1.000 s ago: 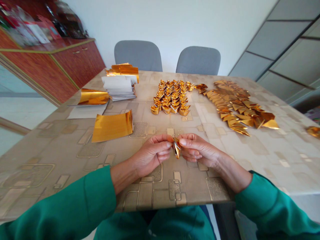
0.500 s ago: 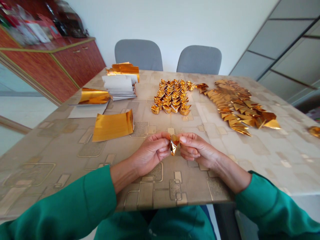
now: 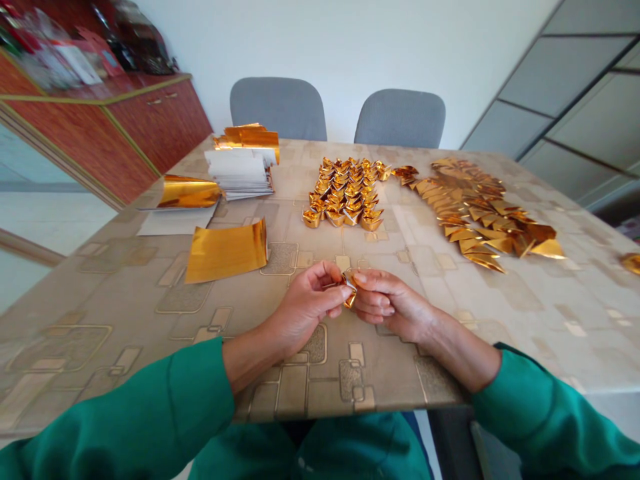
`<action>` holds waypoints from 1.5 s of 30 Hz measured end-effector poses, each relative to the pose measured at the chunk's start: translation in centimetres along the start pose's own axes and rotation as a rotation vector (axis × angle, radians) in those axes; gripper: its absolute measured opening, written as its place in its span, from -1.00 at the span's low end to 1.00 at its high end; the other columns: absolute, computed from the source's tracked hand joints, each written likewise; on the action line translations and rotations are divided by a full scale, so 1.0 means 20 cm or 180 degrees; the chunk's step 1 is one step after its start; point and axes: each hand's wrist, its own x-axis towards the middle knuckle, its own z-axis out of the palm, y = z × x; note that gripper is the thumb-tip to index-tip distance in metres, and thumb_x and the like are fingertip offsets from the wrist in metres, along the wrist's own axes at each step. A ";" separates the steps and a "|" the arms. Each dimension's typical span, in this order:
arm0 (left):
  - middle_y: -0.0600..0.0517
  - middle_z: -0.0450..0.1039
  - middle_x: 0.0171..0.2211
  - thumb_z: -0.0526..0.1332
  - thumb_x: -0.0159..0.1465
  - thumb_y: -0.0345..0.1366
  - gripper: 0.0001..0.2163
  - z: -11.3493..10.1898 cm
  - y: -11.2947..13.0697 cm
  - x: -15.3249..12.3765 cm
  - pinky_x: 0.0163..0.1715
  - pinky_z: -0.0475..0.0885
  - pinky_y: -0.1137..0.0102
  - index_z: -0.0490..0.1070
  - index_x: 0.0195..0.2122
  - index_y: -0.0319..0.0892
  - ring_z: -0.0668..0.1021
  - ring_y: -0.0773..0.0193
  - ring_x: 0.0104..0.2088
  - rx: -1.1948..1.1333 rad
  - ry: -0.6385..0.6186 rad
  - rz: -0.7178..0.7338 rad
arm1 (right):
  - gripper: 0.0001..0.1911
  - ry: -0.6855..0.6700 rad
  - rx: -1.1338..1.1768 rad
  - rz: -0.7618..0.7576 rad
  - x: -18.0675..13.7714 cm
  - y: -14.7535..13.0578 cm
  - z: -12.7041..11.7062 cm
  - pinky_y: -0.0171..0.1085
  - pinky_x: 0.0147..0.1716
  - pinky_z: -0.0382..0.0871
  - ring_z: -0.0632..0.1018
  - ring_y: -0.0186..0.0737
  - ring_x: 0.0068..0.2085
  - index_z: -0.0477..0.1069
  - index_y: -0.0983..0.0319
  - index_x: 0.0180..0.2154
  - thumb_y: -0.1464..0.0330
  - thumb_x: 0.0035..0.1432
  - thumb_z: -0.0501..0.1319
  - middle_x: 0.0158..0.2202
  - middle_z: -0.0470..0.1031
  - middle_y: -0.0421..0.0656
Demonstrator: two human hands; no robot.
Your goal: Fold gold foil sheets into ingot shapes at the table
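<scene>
Between my two hands, over the near middle of the table, is a small folded gold foil paper ingot (image 3: 351, 297). My left hand (image 3: 314, 299) pinches it from the left, thumb across its front. My right hand (image 3: 387, 297) grips its right side between thumb and curled fingers. Much of the piece is hidden by my fingertips. Beyond my hands, finished-looking gold paper ingots (image 3: 343, 193) stand in close rows. To the right lies a spread of flat folded gold papers (image 3: 480, 210). A gold foil sheet (image 3: 227, 252) rests to the left with its right end curled up.
A stack of white-backed foil sheets (image 3: 240, 173) stands at the back left, beside another curled gold sheet (image 3: 187, 193). Two grey chairs (image 3: 277, 107) are behind the patterned table (image 3: 220, 373). A red-brown cabinet (image 3: 155, 120) is at the far left. One gold piece (image 3: 631, 263) lies at the right edge.
My left thumb has moved right and now presses over the front of the paper ingot. The ingot has turned and shows less of its face. My hands are closer together.
</scene>
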 end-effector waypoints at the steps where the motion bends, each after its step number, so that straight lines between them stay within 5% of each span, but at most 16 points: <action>1: 0.17 0.32 -0.58 0.46 -0.05 -0.38 -0.71 0.00 0.00 0.00 -0.62 0.13 0.57 0.33 -0.45 -0.21 0.29 0.50 -0.59 0.0047 0.0090 0.0025 | -0.60 -0.0013 -0.0021 0.0018 0.00 0.00 0.00 -0.41 -0.67 -0.14 -0.07 -0.49 -0.67 0.16 0.21 -0.56 0.27 0.12 0.35 -0.72 -0.01 -0.44; 27: 0.15 0.41 -0.52 0.43 -0.03 -0.45 -0.72 -0.02 -0.02 0.01 -0.53 0.30 0.56 0.33 -0.38 -0.20 0.38 0.49 -0.57 -0.0140 0.0141 -0.0246 | -0.59 0.0067 -0.0092 -0.0057 0.02 0.02 0.00 -0.40 -0.66 -0.07 -0.02 -0.47 -0.66 0.20 0.22 -0.59 0.24 0.15 0.31 -0.72 0.03 -0.41; 34: 0.11 0.43 -0.49 0.38 0.06 -0.46 -0.82 -0.04 -0.02 0.02 -0.50 0.38 0.56 0.39 -0.35 -0.23 0.44 0.48 -0.54 -0.0765 -0.0024 -0.0551 | -0.57 0.0207 -0.0309 -0.0212 0.02 0.02 0.01 -0.38 -0.64 -0.03 0.02 -0.46 -0.66 0.19 0.22 -0.61 0.20 0.17 0.28 -0.73 0.06 -0.39; 38: 0.07 0.46 -0.47 0.27 0.16 -0.50 -0.94 -0.03 -0.01 0.03 -0.48 0.47 0.52 0.42 -0.36 -0.27 0.50 0.44 -0.53 -0.1039 0.0092 -0.0592 | -0.62 0.0410 -0.0436 -0.0420 0.02 0.01 0.00 -0.36 -0.61 0.02 0.09 -0.44 -0.63 0.23 0.22 -0.57 0.21 0.19 0.25 -0.70 0.13 -0.36; 45: 0.05 0.50 -0.46 0.21 0.19 -0.61 -0.87 -0.04 -0.03 0.03 -0.39 0.53 0.52 0.43 -0.36 -0.27 0.55 0.44 -0.49 -0.1124 0.0160 -0.0415 | -0.76 0.0551 -0.0801 -0.0602 -0.01 0.00 0.03 -0.35 -0.53 0.09 0.18 -0.41 -0.60 0.35 0.23 -0.25 0.18 0.19 0.20 -0.63 0.26 -0.35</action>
